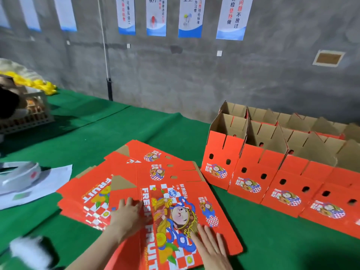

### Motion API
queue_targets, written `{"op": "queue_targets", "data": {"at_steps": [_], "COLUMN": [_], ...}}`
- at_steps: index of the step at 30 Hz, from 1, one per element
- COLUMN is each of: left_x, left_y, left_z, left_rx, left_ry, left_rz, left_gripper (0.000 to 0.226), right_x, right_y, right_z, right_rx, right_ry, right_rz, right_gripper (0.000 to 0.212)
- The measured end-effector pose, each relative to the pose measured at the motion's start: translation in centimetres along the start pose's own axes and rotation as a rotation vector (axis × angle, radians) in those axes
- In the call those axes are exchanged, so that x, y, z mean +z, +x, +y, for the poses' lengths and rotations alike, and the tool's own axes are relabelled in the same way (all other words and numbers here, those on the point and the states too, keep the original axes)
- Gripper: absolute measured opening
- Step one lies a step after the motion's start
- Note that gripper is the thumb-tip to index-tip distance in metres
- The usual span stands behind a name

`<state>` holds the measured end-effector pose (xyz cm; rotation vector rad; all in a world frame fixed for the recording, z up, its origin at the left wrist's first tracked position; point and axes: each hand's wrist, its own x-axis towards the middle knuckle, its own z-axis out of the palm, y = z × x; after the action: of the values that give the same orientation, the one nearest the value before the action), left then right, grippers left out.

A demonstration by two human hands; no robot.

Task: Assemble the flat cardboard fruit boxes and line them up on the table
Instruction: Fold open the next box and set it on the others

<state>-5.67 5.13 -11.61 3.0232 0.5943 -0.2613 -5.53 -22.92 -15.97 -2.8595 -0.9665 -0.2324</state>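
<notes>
Flat box [175, 211], under the left grip [126, 213] and right grip [210, 248]: cardboard, red printed face, smooth, slight sheen.
Stack [93, 193], beyond the left grip: same printed cardboard, with raw brown matt patches.
Assembled boxes [251, 172], right of the right grip: red print outside, plain brown matt cardboard inside.
Bench cover [97, 133]: green cloth, matt, felt-like.
Wall [175, 75], far beyond both grips: grey, rough, matt, concrete by the look.
Sheet [48, 184], left of the left grip: white paper, matt.
Crate [29, 117], far left: pale plastic lattice.
</notes>
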Motion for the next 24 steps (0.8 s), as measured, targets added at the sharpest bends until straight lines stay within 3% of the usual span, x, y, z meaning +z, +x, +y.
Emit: {"op": "queue_targets", "data": {"at_steps": [2,5,7,9,11,13,15,18,19,22,24], "left_x": [-1.9,-4.0,-4.8,-5.3,-6.3,-7.7,-8.9,-10.3,-10.7,-12.3,-13.4], "left_y": [-0.6,-1.4,-2.2,-2.4,-2.7,-3.3,-4.5,-6.2,-6.6,-7.6,-8.1], "left_z": [0.6,0.0,-1.1,-2.0,-2.0,-0.9,1.1,4.9,6.2,10.4,13.3], "left_rx": [0.126,0.109,-0.010,-0.091,-0.075,0.009,0.095,0.278,0.360,0.585,0.690], "left_ry": [-0.103,-0.815,-1.198,-1.319,-1.333,-1.249,-1.113,-0.896,-0.842,-0.735,-0.677], "left_rz": [-0.085,-0.157,-0.052,0.228,0.467,0.558,0.578,0.580,0.589,0.641,0.670], "left_gripper": [0.037,0.012,0.022,0.024,0.023,0.025,0.032,0.060,0.065,0.057,0.045], "right_x": [-0.4,-1.6,-2.1,-2.7,-3.3,-4.9,-6.9,-10.4,-11.3,-13.3,-14.5], "right_y": [-0.1,-0.6,-1.7,-2.7,-3.2,-3.3,-3.4,-4.4,-4.9,-6.7,-8.5], "right_z": [-1.1,-0.5,1.5,4.0,6.5,8.2,9.5,11.6,12.6,16.2,18.5], "right_rx": [-0.123,-0.102,-0.096,-0.068,-0.048,0.024,0.106,0.257,0.322,0.494,0.641], "right_ry": [0.022,0.049,0.120,0.234,0.303,0.452,0.617,1.000,1.077,1.069,1.114], "right_rz": [-0.127,-0.114,-0.139,-0.098,-0.029,0.019,0.128,0.174,0.175,0.361,0.484], "right_gripper": [0.102,0.088,0.096,0.100,0.095,0.095,0.084,0.041,0.036,0.034,0.013]}}
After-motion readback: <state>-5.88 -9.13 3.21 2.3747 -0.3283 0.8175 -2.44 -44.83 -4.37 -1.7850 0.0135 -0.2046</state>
